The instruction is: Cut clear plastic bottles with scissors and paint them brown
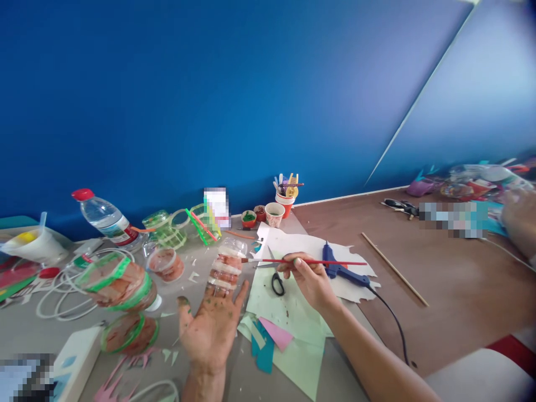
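Observation:
My left hand (211, 329) is palm up with paint smudges on it, thumb and little finger spread. Its middle fingers are inside a clear plastic bottle piece (226, 269), banded with white strips and reddish-brown paint, which they hold up. My right hand (307, 279) pinches a thin red paintbrush (341, 263), its bristle end touching or very near the piece's right side. Under and beside the right hand lie scissors (278, 284) with black handles and a blue hot glue gun (345, 272), on white and pale green paper (301, 357).
Painted bottle parts (121, 282), a water bottle (106, 218) and a white cable (54, 301) lie left. Paint cups (274, 214) stand by the blue wall. A wooden stick (396, 269) lies right; another person's hand (521, 218) is at far right.

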The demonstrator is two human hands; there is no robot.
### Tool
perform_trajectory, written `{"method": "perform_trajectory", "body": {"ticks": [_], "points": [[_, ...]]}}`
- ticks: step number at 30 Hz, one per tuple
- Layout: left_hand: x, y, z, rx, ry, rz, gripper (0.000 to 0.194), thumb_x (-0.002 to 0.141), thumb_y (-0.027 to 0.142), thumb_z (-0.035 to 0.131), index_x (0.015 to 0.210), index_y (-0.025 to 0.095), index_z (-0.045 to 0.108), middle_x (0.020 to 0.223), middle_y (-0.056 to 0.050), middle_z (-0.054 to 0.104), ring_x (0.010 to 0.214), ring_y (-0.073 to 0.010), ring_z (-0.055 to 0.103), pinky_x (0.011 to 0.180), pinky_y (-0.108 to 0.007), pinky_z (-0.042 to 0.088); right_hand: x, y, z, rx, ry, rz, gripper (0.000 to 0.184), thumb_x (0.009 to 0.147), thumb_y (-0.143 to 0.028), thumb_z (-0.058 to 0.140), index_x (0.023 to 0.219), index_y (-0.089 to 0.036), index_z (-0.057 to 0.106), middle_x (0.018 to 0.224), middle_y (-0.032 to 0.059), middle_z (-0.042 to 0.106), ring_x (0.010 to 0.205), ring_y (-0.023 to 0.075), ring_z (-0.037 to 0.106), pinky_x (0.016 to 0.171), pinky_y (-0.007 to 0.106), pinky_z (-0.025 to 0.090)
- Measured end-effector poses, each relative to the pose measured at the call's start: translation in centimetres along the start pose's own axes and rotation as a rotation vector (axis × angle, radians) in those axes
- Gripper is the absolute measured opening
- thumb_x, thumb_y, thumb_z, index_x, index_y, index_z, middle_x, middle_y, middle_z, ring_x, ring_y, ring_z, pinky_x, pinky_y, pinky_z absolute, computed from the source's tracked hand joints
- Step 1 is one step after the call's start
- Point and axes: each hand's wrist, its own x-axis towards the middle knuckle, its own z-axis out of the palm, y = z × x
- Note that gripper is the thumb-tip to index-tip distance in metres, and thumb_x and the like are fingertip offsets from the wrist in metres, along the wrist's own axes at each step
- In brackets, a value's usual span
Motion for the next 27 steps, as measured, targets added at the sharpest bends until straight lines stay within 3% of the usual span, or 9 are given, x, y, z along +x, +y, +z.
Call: {"method": "perform_trajectory", "body": {"ticks": [5,9,14,19,27], "points": [[0.1,-0.2,-0.1,0.007,-0.039,0.035,0.066,0.092,0.058,0.028,0.141,0.016,0.042,0.147,-0.015,0.04,0.142,-0.0294,0.026,0.114,-0.062,-0.002,0.0,0.2,-0.1,-0.014,-0.043,0.01,0.023,0.079,-0.042,0.069,0.084,-0.02,0.072,0.068,0.0052,0.072,0.059,0.0183,0.062,0.057,0.032,0.047],[0.2,0.3,-0.3,0.0,-0.047,-0.018,0.061,0.093,0.055,0.024,0.138,0.021,0.047,0.143,-0.012,0.047,0.139,-0.0273,0.034,0.116,-0.06,0.005,0.2,0.0,-0.3,-0.053,-0.002,0.008,0.022,0.079,-0.041,0.069,0.08,-0.02,0.072,0.066,0.0048,0.071,0.057,0.0178,0.06,0.056,0.031,0.046],[0.1,-0.4,0.3,0.114,0.089,-0.001,0.063,0.089,0.064,0.028,0.13,0.025,0.056,0.136,-0.01,0.056,0.135,-0.0283,0.041,0.116,-0.057,0.014,0.1,-0.3,0.1,0.025,-0.006,-0.006,0.023,0.077,-0.043,0.071,0.082,-0.021,0.073,0.065,0.0047,0.07,0.058,0.0182,0.061,0.055,0.031,0.046],[-0.2,-2.2,1.0,0.344,0.267,0.106,0.066,0.081,0.071,0.04,0.123,0.025,0.062,0.134,-0.009,0.058,0.134,-0.0287,0.042,0.116,-0.049,0.022,-0.2,-0.3,0.4,0.017,-0.011,0.005,0.023,0.077,-0.044,0.071,0.083,-0.021,0.073,0.067,0.0051,0.071,0.058,0.0182,0.061,0.056,0.032,0.047],[-0.2,-2.7,0.4,0.524,0.269,0.207,0.066,0.075,0.072,0.051,0.122,0.027,0.062,0.132,-0.007,0.06,0.136,-0.0271,0.038,0.117,-0.042,0.022,0.1,-0.8,-0.1,-0.041,0.017,-0.003,0.023,0.077,-0.042,0.07,0.079,-0.019,0.072,0.063,0.005,0.07,0.057,0.0182,0.061,0.053,0.03,0.046]]}}
